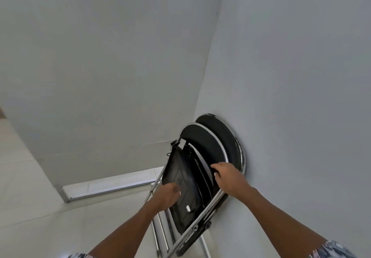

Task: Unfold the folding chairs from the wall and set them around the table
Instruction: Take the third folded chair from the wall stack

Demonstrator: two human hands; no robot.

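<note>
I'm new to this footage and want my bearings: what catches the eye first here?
Low and right of centre, two folded black chairs lean on the wall: the front chair and the rear chair behind it. The left hand holds the front chair's seat, and the right hand curls over its metal frame.

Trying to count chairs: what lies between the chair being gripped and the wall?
A second folded chair, leaning on the wall behind the gripped chair, in the head view.

Bare indoor room, white walls, tiled floor
</note>
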